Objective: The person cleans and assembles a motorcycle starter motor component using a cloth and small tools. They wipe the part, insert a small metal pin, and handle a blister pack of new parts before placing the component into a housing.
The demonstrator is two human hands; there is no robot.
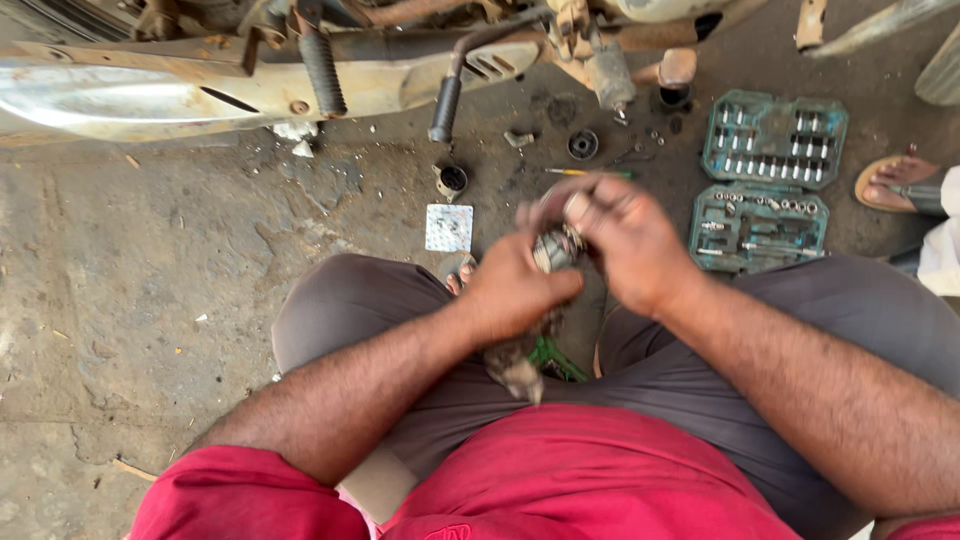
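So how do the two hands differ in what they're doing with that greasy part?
The left hand wraps around the dirty metal part from below in a closed grip, while the right hand sits on top of the part, fingers curled over its upper end. The left hand shows in sharp outline; the right hand's fingers are blurred. Both touch the same part, held above the lap.

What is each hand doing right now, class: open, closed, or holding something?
Left hand: closed around a grimy metal part.
Right hand: fingers curled over the top of the same part, gripping it.
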